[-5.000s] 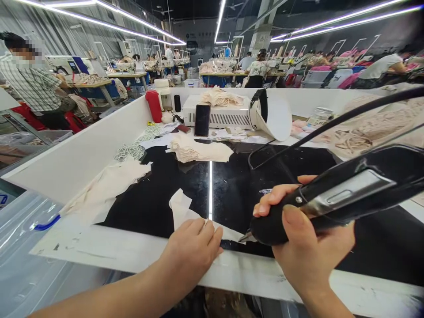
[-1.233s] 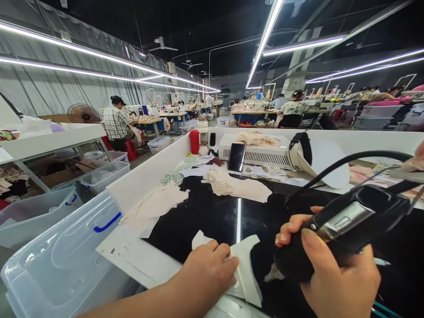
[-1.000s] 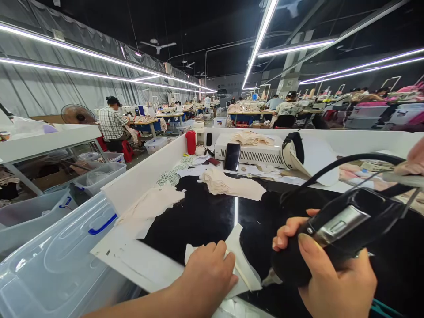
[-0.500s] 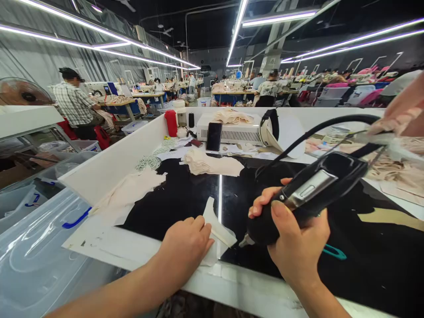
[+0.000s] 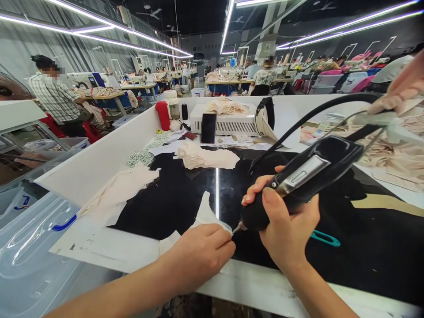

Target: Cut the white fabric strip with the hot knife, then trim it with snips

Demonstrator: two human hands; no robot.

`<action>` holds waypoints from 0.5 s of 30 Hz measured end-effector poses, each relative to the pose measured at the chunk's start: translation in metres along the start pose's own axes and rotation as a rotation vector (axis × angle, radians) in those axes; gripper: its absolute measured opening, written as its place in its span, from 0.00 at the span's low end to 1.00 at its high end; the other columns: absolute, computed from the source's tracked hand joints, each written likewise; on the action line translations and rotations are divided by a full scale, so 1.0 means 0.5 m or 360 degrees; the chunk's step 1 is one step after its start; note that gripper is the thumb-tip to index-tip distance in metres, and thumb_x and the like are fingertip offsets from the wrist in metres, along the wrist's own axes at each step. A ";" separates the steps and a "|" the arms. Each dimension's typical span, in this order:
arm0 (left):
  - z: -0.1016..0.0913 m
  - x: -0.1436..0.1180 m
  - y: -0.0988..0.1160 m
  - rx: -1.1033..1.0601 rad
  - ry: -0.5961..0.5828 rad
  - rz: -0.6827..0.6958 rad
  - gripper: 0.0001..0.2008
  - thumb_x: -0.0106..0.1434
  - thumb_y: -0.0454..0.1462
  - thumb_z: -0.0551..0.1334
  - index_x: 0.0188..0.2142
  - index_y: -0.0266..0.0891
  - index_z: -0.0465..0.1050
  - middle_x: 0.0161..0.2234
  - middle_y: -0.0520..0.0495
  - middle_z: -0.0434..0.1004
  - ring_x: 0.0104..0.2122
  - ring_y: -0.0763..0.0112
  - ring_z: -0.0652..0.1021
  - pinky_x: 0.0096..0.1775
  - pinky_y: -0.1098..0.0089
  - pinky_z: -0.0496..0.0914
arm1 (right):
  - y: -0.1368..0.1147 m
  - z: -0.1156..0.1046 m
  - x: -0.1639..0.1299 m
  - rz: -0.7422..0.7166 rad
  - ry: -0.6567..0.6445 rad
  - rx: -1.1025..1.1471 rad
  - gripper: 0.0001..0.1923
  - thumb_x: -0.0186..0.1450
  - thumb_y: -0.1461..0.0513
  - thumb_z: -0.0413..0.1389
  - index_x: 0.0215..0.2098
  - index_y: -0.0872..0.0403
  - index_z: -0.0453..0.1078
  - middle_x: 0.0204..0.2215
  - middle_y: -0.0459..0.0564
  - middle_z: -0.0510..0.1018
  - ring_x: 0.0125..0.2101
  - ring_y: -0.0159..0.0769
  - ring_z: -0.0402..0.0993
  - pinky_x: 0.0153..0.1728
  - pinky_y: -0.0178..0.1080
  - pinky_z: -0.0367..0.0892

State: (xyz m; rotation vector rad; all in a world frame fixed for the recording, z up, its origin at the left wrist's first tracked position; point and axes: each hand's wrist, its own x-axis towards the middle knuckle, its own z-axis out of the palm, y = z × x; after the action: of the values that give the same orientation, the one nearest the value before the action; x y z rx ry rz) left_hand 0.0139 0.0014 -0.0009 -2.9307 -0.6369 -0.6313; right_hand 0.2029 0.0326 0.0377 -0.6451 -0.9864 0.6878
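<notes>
My right hand (image 5: 285, 225) grips a black corded cutting tool (image 5: 304, 176) with a silver plate on top; its metal tip points down-left and meets the edge of a small cream fabric piece (image 5: 207, 214). My left hand (image 5: 198, 254) presses that piece flat on the glossy black work surface (image 5: 185, 194) near the front edge, fingertips right beside the tool tip. The tool's black cable (image 5: 318, 112) arcs up to the right.
Cream fabric stacks lie at left (image 5: 119, 192) and centre back (image 5: 205, 157). A phone (image 5: 208, 128) leans on a white machine (image 5: 228, 123); a red bottle (image 5: 163, 115) stands left of it. Teal scissors (image 5: 324, 238) lie right. A co-worker's hand (image 5: 402, 88) is at upper right. Clear bins (image 5: 29, 247) stand left.
The camera tilted down and nearer. My left hand turned and reset the fabric piece, and the tool tip came down to its edge by my fingertips.
</notes>
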 end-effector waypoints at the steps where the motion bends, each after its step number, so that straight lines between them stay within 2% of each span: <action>1: 0.004 0.003 -0.002 -0.0011 -0.0004 0.0019 0.11 0.81 0.26 0.58 0.44 0.34 0.78 0.41 0.45 0.81 0.40 0.62 0.81 0.44 0.64 0.80 | 0.001 0.001 -0.001 -0.0002 0.0001 -0.0004 0.24 0.68 0.50 0.79 0.54 0.44 0.74 0.33 0.36 0.85 0.24 0.31 0.80 0.28 0.36 0.79; 6: 0.019 0.010 -0.014 -0.0044 -0.0093 -0.0002 0.12 0.83 0.26 0.56 0.46 0.34 0.78 0.43 0.44 0.82 0.43 0.61 0.83 0.50 0.64 0.81 | -0.004 0.004 -0.006 -0.0018 -0.0003 -0.0028 0.24 0.68 0.51 0.78 0.54 0.45 0.74 0.32 0.37 0.85 0.23 0.32 0.80 0.26 0.37 0.79; 10: 0.013 0.003 -0.021 -0.0052 -0.0207 -0.0101 0.12 0.84 0.27 0.56 0.48 0.35 0.78 0.45 0.44 0.84 0.45 0.62 0.83 0.51 0.64 0.82 | -0.014 0.006 -0.011 0.0018 -0.0011 0.0002 0.24 0.69 0.52 0.78 0.55 0.45 0.73 0.33 0.38 0.85 0.22 0.33 0.79 0.23 0.38 0.78; 15: 0.005 -0.006 -0.021 -0.0035 -0.0131 -0.0139 0.10 0.83 0.28 0.58 0.54 0.33 0.78 0.45 0.43 0.84 0.44 0.60 0.84 0.49 0.61 0.82 | -0.021 0.009 -0.014 0.0030 0.0026 -0.0005 0.25 0.68 0.51 0.79 0.53 0.46 0.74 0.33 0.38 0.85 0.24 0.33 0.80 0.26 0.39 0.78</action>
State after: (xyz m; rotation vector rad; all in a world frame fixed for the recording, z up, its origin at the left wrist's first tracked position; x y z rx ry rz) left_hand 0.0080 0.0103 -0.0043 -2.9765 -0.7745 -0.5307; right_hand 0.1988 0.0214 0.0439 -0.6623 -0.9673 0.6967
